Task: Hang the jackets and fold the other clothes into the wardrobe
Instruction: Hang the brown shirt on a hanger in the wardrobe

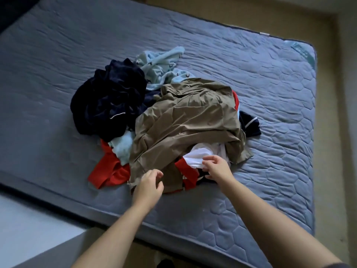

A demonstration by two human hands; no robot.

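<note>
A blue-grey quilted mattress (67, 55) fills most of the view, set at an angle, with no sheet on it. Its stitching forms wavy lines across the far half and rounded cells toward the right edge and near right corner. Dark piping runs along its far edge, where a small white tag (264, 33) sticks out. A pale green label (303, 53) is sewn at the far right corner. Tan floor (270, 14) borders the mattress beyond its far and right edges. A pale grey surface (29, 229) lies past the near left edge.
</note>
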